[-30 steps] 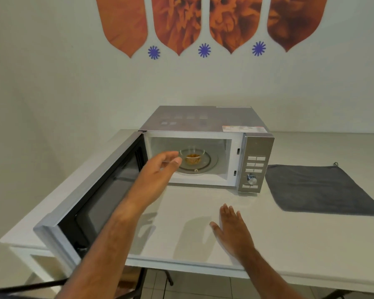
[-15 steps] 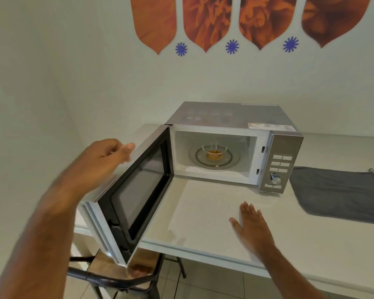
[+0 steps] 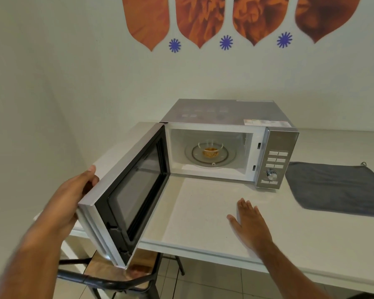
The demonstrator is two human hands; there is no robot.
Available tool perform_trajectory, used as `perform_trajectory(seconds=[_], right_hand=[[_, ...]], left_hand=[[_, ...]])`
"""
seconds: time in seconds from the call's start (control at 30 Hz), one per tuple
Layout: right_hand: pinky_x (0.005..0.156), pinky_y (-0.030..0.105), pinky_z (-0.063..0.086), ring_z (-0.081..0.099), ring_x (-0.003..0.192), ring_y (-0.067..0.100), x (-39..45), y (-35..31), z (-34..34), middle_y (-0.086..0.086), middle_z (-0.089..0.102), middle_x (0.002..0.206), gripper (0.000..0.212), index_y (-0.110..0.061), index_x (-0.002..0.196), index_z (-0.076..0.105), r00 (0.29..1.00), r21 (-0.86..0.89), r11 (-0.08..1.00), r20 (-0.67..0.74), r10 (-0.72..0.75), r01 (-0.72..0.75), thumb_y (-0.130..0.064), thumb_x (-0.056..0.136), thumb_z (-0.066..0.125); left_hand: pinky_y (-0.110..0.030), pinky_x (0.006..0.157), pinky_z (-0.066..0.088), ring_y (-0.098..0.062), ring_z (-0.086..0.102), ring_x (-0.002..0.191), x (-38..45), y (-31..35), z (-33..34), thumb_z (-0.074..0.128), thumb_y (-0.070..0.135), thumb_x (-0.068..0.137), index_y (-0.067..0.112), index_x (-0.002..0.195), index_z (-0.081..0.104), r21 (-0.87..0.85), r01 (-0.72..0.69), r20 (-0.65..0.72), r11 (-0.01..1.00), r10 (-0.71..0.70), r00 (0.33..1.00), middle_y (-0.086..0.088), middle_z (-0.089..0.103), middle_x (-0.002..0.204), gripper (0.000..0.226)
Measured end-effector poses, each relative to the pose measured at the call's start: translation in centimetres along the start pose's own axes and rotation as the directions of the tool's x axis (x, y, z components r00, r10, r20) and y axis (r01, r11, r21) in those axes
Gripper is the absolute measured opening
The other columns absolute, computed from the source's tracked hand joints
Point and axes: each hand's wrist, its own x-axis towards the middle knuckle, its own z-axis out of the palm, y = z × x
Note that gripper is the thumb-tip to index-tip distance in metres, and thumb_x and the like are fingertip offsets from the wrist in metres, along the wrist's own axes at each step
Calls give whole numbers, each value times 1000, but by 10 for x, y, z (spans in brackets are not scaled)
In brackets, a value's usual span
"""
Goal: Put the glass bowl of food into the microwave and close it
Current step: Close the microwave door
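Note:
The glass bowl of food (image 3: 210, 150) sits on the round turntable inside the silver microwave (image 3: 283, 156), which stands at the back of the white table. The microwave door (image 3: 127, 190) hangs wide open to the left, swung out over the table's front edge. My left hand (image 3: 69, 201) grips the outer face and top edge of the door near its free end, thumb on top. My right hand (image 3: 249, 223) lies flat, palm down, fingers apart, on the table in front of the microwave.
A dark grey cloth (image 3: 337, 188) lies on the white table (image 3: 203, 212) right of the microwave. Under the open door stands a chair (image 3: 108, 275) with a wooden seat and black frame. White walls close in behind and to the left.
My left hand drew back from the microwave's opening, swung left and took hold of the door's outer edge. The view shifted left. My right hand stayed flat on the table.

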Motion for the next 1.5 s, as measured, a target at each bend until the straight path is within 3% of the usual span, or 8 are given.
perform_trajectory(seconds=[0.13,0.3,0.53,0.93,1.1,1.33,1.43,1.5], right_hand=[[133,39,6,12,163,23,1,2,3,8,13,176,83,-8,166,13,1000,11,1000,-5,-1,1,-63,105,27],[133,39,5,12,163,22,2,4,5,8,14,176,84,-8,166,14,1000,23,1000,-13,3,-3,-64,105,27],[133,36,4,12,163,19,1,6,7,5,16,175,79,-11,166,18,999,90,996,-40,10,-6,-61,106,29],[129,31,17,29,158,16,-6,9,7,-3,36,169,60,-19,160,40,987,400,914,-106,123,-71,-49,108,42],[122,33,33,46,147,18,-6,9,4,-4,53,157,52,-20,154,47,973,557,825,-124,196,-95,-43,108,49],[108,33,45,59,125,14,0,17,-10,-1,65,138,33,-20,137,59,952,752,649,-105,287,-113,-29,105,59],[111,45,49,62,127,20,5,24,-19,0,66,136,31,-20,135,60,944,840,525,-49,327,-138,-26,105,61],[103,37,52,64,124,20,3,29,-28,-4,67,130,26,-23,131,62,926,874,469,-65,373,-128,-25,105,60]], left_hand=[[-35,58,35,-10,50,53,-3,-4,19,52,68,99,23,65,61,-139,15,-29,990,-19,999,9,55,61,57],[-32,58,41,-17,55,57,-16,-10,41,47,78,96,18,69,64,-210,1,77,978,16,997,-5,59,66,68],[-48,80,41,-23,61,64,-34,-13,85,41,85,90,17,69,63,-40,-117,102,992,121,987,-9,62,67,75],[-36,95,54,-15,78,88,-56,-22,182,45,95,83,26,84,78,-152,-167,273,974,204,940,-4,80,86,76],[-40,102,54,-17,78,96,-44,-19,218,49,92,83,28,84,80,-180,-163,358,970,219,908,-5,82,92,71],[-15,75,59,-11,73,92,-25,-4,273,49,102,69,23,97,77,-139,-178,389,974,219,895,2,78,93,88],[-10,72,58,-12,73,92,-13,0,297,53,93,77,24,98,76,-126,-193,379,973,227,897,4,76,93,76],[-14,71,61,-17,75,91,-4,3,311,56,84,85,22,99,74,-102,-211,384,972,234,893,1,76,94,66]])
